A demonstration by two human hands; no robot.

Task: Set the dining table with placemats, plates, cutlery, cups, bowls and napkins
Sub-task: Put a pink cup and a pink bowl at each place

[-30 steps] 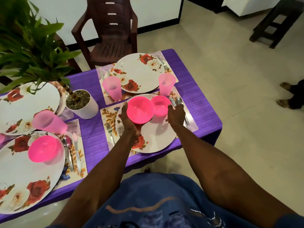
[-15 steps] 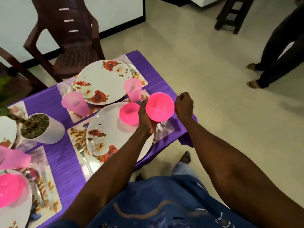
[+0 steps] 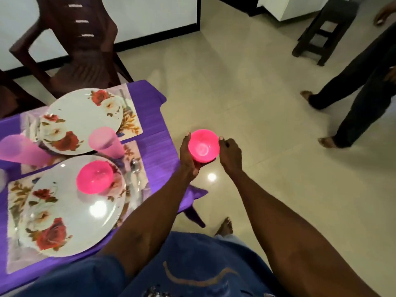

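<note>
- The table (image 3: 150, 133), under a purple cloth, showed two place settings at its near corner.
- Chairs: one (image 3: 81, 46) stood behind the far setting.
- Placemats: two, one (image 3: 130, 118) far and one (image 3: 19, 185) near.
- Plates: two, floral, far (image 3: 81, 116) and near (image 3: 70, 211), each on its mat.
- Cups: two, pink, (image 3: 106, 142) and (image 3: 19, 151), between the plates.
- Bowls: two. One (image 3: 94, 177) sat on the near plate. The other (image 3: 203, 145) was held off the table edge, above the floor.
- Left hand (image 3: 188, 157) gripped that bowl from below and at the side; right hand (image 3: 230, 155), fingers curled, touched its rim, grip uncertain.
- Step in hand, as judged: bowl placement.
- Next move: carry the held bowl to the far plate, which had none, and set it down upright.
- Cutlery was too blurred to count; no napkins were identifiable.
</note>
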